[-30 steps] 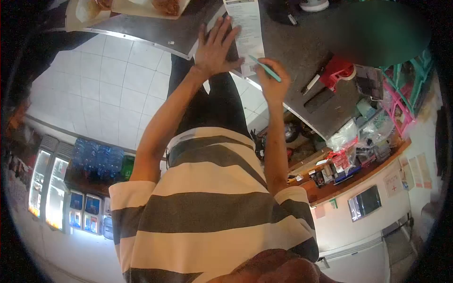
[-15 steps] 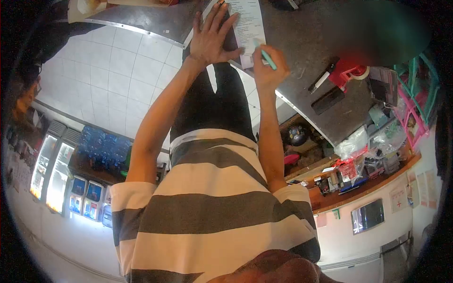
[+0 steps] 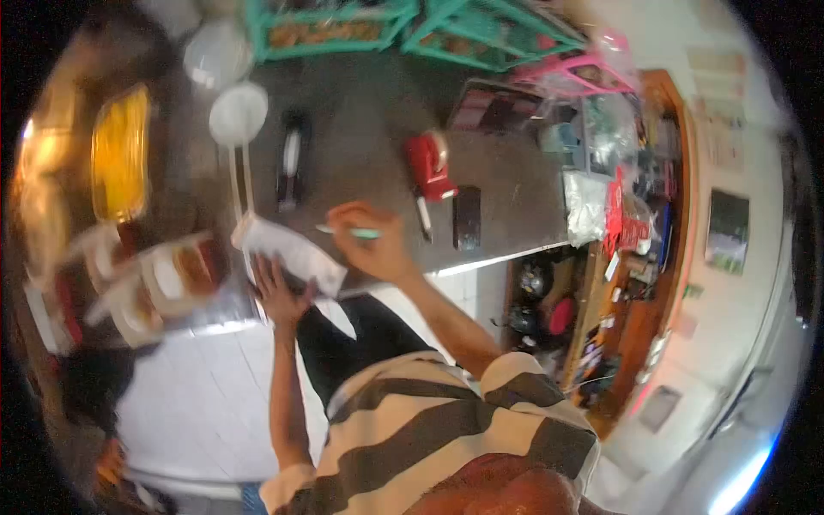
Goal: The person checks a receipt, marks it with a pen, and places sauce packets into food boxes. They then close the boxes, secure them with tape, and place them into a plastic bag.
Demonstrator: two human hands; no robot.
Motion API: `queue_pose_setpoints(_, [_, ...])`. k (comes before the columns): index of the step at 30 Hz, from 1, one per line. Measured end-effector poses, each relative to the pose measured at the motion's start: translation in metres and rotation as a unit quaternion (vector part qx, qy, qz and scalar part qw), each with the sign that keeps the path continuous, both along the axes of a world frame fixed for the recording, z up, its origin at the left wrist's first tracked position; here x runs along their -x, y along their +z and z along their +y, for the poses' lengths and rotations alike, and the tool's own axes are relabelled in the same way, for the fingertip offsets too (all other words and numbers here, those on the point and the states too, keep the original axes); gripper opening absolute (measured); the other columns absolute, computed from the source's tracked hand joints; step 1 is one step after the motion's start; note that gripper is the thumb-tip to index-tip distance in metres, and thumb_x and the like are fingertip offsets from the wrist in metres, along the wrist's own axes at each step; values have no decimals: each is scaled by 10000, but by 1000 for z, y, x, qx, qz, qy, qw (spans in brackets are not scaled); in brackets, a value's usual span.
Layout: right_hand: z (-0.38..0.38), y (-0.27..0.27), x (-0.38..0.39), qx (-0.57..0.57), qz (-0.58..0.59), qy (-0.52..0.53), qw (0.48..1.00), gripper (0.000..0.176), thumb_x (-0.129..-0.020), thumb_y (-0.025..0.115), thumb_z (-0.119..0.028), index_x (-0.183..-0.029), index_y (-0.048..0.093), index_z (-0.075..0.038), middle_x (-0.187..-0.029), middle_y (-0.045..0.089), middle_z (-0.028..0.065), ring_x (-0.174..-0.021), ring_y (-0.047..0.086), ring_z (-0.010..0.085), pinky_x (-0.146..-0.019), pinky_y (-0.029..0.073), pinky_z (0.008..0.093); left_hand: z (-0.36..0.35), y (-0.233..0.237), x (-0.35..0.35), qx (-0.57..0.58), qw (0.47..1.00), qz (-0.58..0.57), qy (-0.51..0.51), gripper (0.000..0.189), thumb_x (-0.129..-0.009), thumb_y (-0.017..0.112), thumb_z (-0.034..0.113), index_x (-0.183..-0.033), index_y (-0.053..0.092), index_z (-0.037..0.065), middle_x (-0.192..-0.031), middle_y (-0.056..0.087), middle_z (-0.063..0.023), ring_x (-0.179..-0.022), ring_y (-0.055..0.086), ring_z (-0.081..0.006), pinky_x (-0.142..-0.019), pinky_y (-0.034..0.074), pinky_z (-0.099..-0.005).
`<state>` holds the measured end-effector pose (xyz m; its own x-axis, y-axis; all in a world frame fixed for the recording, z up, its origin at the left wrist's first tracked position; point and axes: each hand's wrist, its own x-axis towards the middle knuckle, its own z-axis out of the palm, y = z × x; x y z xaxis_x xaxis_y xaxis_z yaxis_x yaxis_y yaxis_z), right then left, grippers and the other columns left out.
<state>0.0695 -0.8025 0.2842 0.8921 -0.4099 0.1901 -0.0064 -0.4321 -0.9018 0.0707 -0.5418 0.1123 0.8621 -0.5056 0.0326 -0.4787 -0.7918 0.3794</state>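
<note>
A long printed paper slip [image 3: 296, 249] lies at the near edge of the dark counter [image 3: 360, 103]. My left hand [image 3: 279, 292] rests on the slip's lower side, fingers spread flat. Held in my right hand [image 3: 373, 240] is a teal pen [image 3: 366, 233], its tip pointing left; the hand is just right of the slip, and blur hides whether the tip touches anything. Farther right are a red tape dispenser [image 3: 429, 163], a black-and-white marker [image 3: 424, 219] and a flat dark rectangular object [image 3: 467, 217].
Beyond the slip lies a long dark object with a white strip [image 3: 292, 163]. Green-framed racks [image 3: 335, 43] stand at the back. On the left are open boxes [image 3: 176, 279] and a yellow tray [image 3: 122, 154], both blurred. Plastic bags [image 3: 588, 206] sit at right.
The view has swung toward the counter, bringing the racks, boxes and yellow tray in. My right hand with the pen has lifted off the slip to its right; my left hand stays on it.
</note>
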Motion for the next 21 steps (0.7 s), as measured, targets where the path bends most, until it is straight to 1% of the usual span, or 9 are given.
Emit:
queue_pose_setpoints(1, [-38, 36, 2, 31, -31, 3, 999, 98, -850, 702, -135, -874, 706, -40, -990, 729, 127, -937, 697, 270, -848, 542, 392, 0, 6, -1, -10, 1000, 0, -5, 1040, -759, 638, 722, -1556, 318, 135, -1643, 197, -190, -1523, 142, -404, -1153, 77, -702])
queue_pose_setpoints(2, [-68, 71, -4, -123, -65, -83, 987, 92, -882, 692, -130, -916, 710, -47, -985, 730, 117, -955, 693, 225, -836, 538, 360, -1, 12, -2, -9, 1000, 3, -9, 1048, -757, 636, 721, -1554, 313, 123, -1641, 201, -191, -1523, 142, -405, -1152, 79, -704])
queue_pose_setpoints(3, [-120, 105, -13, 109, -108, -100, 983, 99, -919, 660, -127, -952, 697, -41, -956, 723, 111, -943, 685, 202, -807, 534, 344, -2, 15, -2, -11, 1000, 7, -9, 1056, -756, 634, 721, -1553, 307, 110, -1639, 204, -191, -1522, 141, -405, -1151, 81, -707])
queue_pose_setpoints(5, [-198, 164, -19, 66, 7, -281, 957, 103, -954, 625, -118, -975, 693, -43, -894, 710, 144, -872, 698, 282, -756, 532, 401, 2, 9, 2, -52, 999, 9, -6, 1076, -747, 625, 731, -1554, 295, 100, -1636, 204, -195, -1524, 137, -403, -1149, 94, -706])
queue_pose_setpoints(6, [-271, 152, -30, 317, -81, -351, 877, 118, -943, 649, -147, -986, 699, -49, -881, 702, 189, -844, 684, 370, -732, 527, 431, -2, 16, 1, -44, 999, 11, -4, 1075, -748, 616, 734, -1557, 290, 104, -1635, 203, -197, -1523, 136, -409, -1142, 105, -715])
queue_pose_setpoints(7, [-324, 152, -39, 396, -135, -346, 840, 188, -923, 690, -230, -973, 701, -50, -885, 693, 220, -840, 662, 417, -723, 521, 460, -3, 14, 3, -43, 999, 2, 2, 1074, -742, 626, 723, -1554, 291, 106, -1633, 209, -196, -1522, 136, -415, -1133, 114, -723])
queue_pose_setpoints(9, [-402, 167, -61, 456, -27, -370, 809, 397, -871, 708, -425, -1067, 744, -82, -947, 720, 191, -897, 697, 375, -789, 542, 457, -4, 15, 2, -39, 999, 1, -1, 1071, -731, 646, 711, -1542, 303, 101, -1628, 219, -196, -1519, 144, -421, -1130, 109, -727])
queue_pose_setpoints(15, [-474, 169, -111, 435, 207, -364, 797, 407, -780, 721, -460, -995, 770, -117, -907, 739, 164, -892, 705, 380, -801, 553, 445, -6, 10, 3, -17, 1000, -3, 3, 1055, -715, 680, 692, -1525, 326, 118, -1623, 230, -196, -1517, 152, -416, -1141, 74, -721])
queue_pose_setpoints(21, [-518, 184, -103, 381, 116, -339, 852, 420, -774, 704, -466, -971, 754, -98, -918, 738, 179, -903, 709, 369, -795, 562, 471, -2, 5, 3, -25, 999, 25, 17, 1087, -705, 659, 741, -1543, 312, 141, -1639, 202, -177, -1521, 140, -404, -1128, 61, -739])
